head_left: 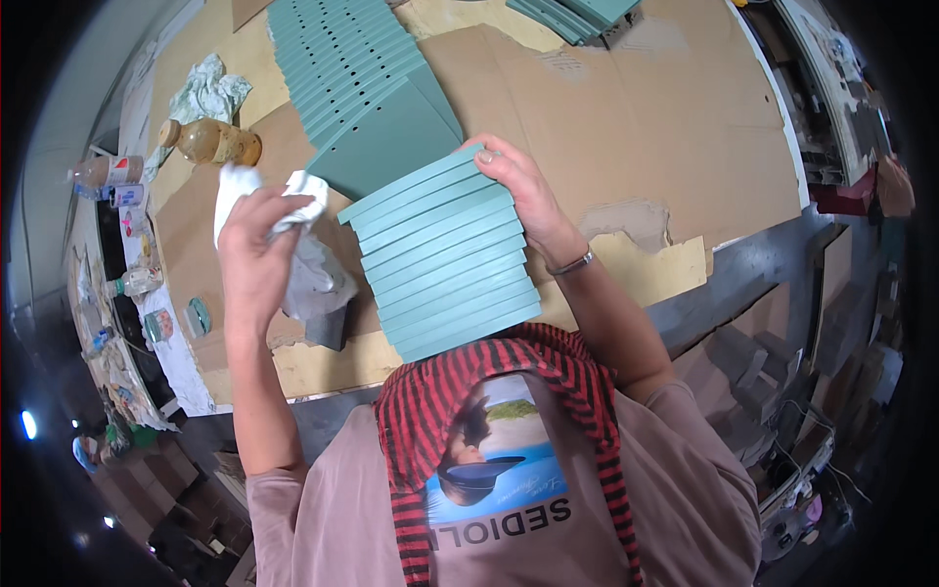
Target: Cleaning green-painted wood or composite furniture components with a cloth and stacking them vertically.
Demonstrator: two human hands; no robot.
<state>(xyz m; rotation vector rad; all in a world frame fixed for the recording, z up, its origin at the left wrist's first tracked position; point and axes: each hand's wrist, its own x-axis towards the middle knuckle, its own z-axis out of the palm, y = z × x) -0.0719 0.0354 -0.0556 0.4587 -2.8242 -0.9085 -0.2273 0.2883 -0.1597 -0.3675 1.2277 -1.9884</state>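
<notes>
My left hand (256, 235) is closed round a crumpled white cloth (309, 194), slightly blurred, just left of a stack of green boards (445, 264). The stack stands in front of my chest with its long edges facing up. My right hand (523, 191) grips the stack's far right corner, with the thumb on top and the fingers partly hidden behind. Beyond it, more green panels (381, 137) with small dark holes lie overlapping in a long fanned row.
An amber bottle (220, 143) lies at the left by a crumpled rag (210, 90). A whitish crumpled wad (318, 279) rests by a grey block (328, 329). Brown cardboard (626, 127) covers the table. More green panels (577, 15) lie at the far edge.
</notes>
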